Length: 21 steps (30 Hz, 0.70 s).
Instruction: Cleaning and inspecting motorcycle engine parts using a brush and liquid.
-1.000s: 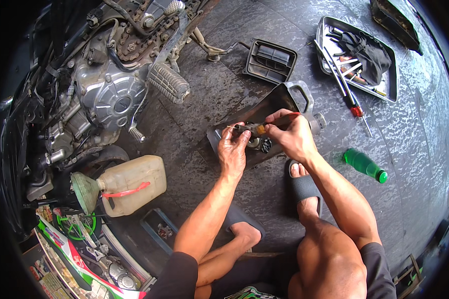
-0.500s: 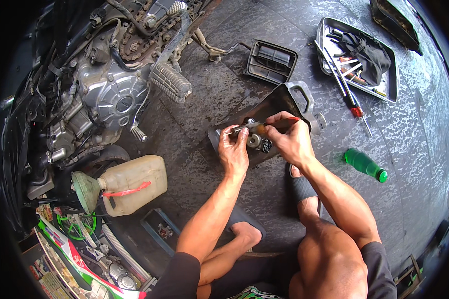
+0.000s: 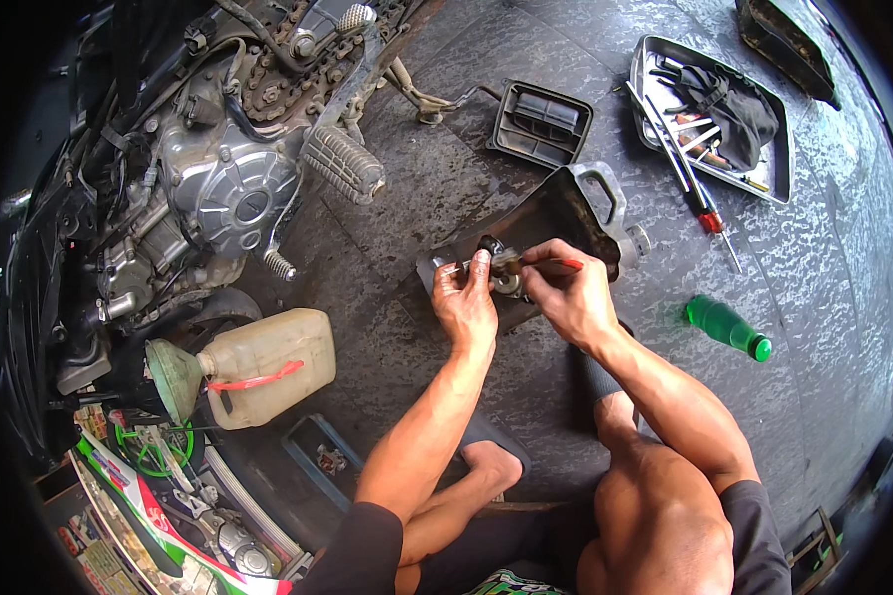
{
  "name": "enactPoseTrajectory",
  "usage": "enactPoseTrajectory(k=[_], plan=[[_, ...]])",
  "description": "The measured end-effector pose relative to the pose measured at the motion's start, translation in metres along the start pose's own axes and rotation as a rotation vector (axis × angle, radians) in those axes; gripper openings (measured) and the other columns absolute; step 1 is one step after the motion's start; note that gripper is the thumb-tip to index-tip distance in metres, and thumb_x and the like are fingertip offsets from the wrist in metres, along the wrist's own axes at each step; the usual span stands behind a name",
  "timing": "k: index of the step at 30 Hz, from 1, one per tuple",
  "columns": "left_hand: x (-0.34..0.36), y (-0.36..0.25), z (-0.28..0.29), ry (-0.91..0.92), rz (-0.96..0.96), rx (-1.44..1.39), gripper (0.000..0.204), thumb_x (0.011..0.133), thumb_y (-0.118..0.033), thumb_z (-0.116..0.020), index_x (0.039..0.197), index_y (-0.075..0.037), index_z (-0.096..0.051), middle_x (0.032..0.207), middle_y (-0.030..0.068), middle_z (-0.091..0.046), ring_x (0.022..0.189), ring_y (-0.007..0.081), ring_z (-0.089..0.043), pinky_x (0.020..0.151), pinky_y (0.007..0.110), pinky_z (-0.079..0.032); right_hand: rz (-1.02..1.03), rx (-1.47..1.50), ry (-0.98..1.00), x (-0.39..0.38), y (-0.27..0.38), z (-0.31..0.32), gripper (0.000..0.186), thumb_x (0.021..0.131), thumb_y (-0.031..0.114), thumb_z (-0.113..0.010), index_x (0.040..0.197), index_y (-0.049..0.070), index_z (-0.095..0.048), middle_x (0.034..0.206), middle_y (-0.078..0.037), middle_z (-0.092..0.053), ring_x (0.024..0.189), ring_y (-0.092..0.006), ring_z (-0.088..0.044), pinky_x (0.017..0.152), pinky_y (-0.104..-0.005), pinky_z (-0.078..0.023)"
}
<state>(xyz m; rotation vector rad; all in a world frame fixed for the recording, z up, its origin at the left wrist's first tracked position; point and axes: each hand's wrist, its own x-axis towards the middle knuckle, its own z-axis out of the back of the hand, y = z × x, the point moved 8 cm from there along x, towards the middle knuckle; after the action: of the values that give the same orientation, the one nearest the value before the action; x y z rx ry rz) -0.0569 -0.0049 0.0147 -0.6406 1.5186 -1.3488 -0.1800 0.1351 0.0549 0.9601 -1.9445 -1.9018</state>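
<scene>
My left hand (image 3: 466, 307) is closed on a small metal part (image 3: 471, 268), with the thumb raised along it. My right hand (image 3: 571, 302) is closed on a red-handled brush (image 3: 564, 265), whose bristle end meets the part near my left fingertips. Both hands are over an oil-stained metal pan (image 3: 590, 233) with a side handle. Other small round metal parts (image 3: 506, 283) show in the pan beneath my fingers, partly hidden.
A motorbike engine (image 3: 238, 198) is at upper left, above a jerrycan (image 3: 278, 352) with a funnel. An open plastic housing (image 3: 541, 139), a tray (image 3: 779, 149) of tools and cloth, and a green bottle (image 3: 714, 322) lie beyond and to the right. Coloured bodywork sits at lower left.
Both hands have shifted slightly, my right one a little down and inward. The held part and brush end have changed angle, and more of the pan's inside shows above my right hand.
</scene>
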Motion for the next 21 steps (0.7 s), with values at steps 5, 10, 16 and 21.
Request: enactPoseTrajectory(k=[5, 10, 16, 21], plan=[[-0.001, 0.013, -0.002, 0.036, 0.224, -0.120, 0.020, 0.097, -0.025, -0.066, 0.097, -0.006, -0.059, 0.087, 0.0037, -0.062, 0.072, 0.0116, -0.060, 0.065, 0.027, -0.052, 0.024, -0.125, -0.112, -0.003, 0.001, 0.013, 0.017, 0.089, 0.007, -0.070, 0.103, -0.002, -0.065, 0.093, -0.013, -0.074, 0.087, -0.0143, -0.070, 0.076, -0.0276, -0.054], [-0.003, 0.022, -0.016, 0.273, 0.470, -0.511, 0.034, 0.098, -0.041, -0.060, 0.105, -0.008, -0.061, 0.091, 0.0041, -0.063, 0.085, 0.0175, -0.059, 0.077, 0.035, -0.050, -0.043, -0.028, -0.216, 0.001, 0.005, 0.029, 0.017, 0.090, 0.005, -0.068, 0.105, -0.002, -0.065, 0.091, -0.012, -0.074, 0.086, -0.0124, -0.068, 0.076, -0.0265, -0.053], [-0.011, 0.029, -0.027, 0.382, 0.628, -0.675, 0.037, 0.098, -0.044, -0.058, 0.112, -0.010, -0.061, 0.096, 0.0053, -0.064, 0.085, 0.0180, -0.060, 0.076, 0.033, -0.051, -0.082, 0.135, 0.093, 0.006, 0.013, 0.003, 0.016, 0.089, 0.005, -0.068, 0.104, -0.002, -0.066, 0.094, -0.010, -0.073, 0.084, -0.0109, -0.066, 0.076, -0.0276, -0.053], [-0.012, 0.029, -0.025, 0.374, 0.569, -0.608, 0.034, 0.096, -0.042, -0.062, 0.110, -0.010, -0.063, 0.097, 0.0035, -0.066, 0.084, 0.0164, -0.062, 0.076, 0.032, -0.052, 0.106, -0.067, -0.058, 0.009, 0.025, 0.010, 0.019, 0.083, 0.007, -0.070, 0.101, -0.001, -0.066, 0.090, -0.015, -0.073, 0.080, -0.0200, -0.072, 0.072, -0.0327, -0.055]])
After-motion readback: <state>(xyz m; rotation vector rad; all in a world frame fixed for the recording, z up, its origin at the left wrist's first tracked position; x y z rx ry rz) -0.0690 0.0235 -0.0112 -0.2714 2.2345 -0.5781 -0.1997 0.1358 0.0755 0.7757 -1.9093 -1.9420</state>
